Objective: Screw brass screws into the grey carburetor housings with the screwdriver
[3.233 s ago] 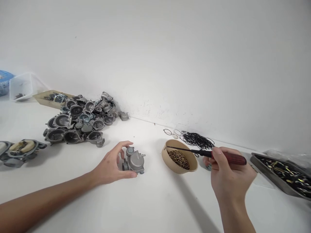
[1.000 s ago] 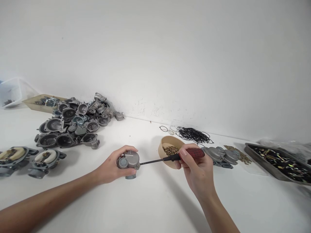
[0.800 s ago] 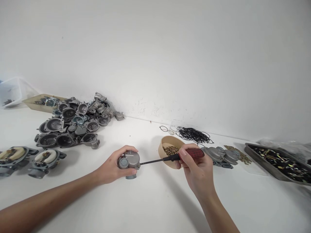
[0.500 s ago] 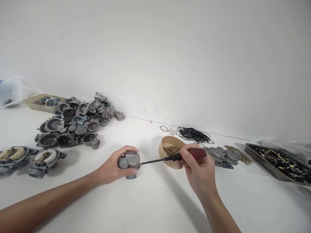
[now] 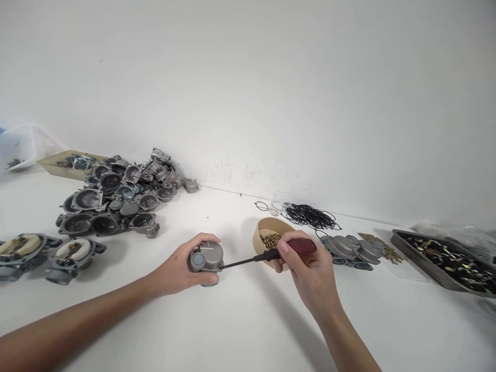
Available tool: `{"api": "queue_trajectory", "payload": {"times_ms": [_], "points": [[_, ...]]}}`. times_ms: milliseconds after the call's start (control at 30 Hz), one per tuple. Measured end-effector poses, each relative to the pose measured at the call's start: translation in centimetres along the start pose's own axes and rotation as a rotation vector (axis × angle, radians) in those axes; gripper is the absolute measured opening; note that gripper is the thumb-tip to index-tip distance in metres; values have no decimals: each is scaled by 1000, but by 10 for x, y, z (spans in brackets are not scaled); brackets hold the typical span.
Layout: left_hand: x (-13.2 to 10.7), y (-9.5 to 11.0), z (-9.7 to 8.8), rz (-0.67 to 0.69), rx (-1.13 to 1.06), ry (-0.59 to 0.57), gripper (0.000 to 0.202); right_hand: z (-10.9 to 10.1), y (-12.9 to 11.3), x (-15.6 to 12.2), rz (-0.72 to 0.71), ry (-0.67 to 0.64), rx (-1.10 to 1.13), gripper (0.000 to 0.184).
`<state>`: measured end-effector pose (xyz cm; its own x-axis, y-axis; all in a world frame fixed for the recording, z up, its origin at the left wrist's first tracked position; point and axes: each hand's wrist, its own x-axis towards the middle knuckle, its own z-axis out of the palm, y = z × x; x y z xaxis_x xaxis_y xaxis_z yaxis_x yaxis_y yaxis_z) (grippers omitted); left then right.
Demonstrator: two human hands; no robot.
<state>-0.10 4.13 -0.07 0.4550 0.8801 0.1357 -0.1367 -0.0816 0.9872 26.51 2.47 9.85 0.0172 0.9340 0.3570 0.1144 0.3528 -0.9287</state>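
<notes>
My left hand [image 5: 180, 267] is wrapped round a small grey metal carburetor body [image 5: 207, 257] that rests on the white table. My right hand [image 5: 310, 274] grips the red handle of a screwdriver [image 5: 271, 254]. Its dark shaft runs left, and the tip touches the right side of the carburetor body. Just behind the screwdriver stands a tan bowl [image 5: 259, 235] holding small brass screws.
A heap of grey carburetor parts [image 5: 116, 194] lies at the back left, and two bodies with cream floats [image 5: 42, 250] sit at the left edge. Black O-rings [image 5: 310, 214], assembled carburetors [image 5: 351, 250], loose brass screws [image 5: 382, 248] and a metal tray [image 5: 445, 263] are to the right.
My right hand moved from the bowl to the carburetor body and set the screwdriver tip against it. In the last half second the hand slid slightly left along the handle.
</notes>
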Motion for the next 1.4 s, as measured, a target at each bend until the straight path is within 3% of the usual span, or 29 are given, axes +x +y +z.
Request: {"api": "queue_trajectory", "payload": {"times_ms": [167,333,533,633,733,867,967,1400], "points": [[-2,-3,-5,-20,-8,-58,95,3,1,-1,-12,-8,-26,29],[-5,0,-5,-21,90,-3,92,-2,-9,7,-157,-68,-42,34],[-7,4,-4,26,78,-17,88,9,-68,30,-533,-353,-352,23],[-10,7,-10,19,71,-74,87,22,-101,36,-603,-456,-327,38],[-14,7,-17,15,176,-101,90,32,-115,38,-656,-561,-378,33],[-19,2,-24,21,325,-32,92,39,-102,42,-718,-674,-555,30],[-20,0,-24,13,323,-63,93,41,-87,47,-683,-723,-629,29],[-15,4,-29,53,338,-115,90,51,-80,54,-754,-729,-561,27]]}}
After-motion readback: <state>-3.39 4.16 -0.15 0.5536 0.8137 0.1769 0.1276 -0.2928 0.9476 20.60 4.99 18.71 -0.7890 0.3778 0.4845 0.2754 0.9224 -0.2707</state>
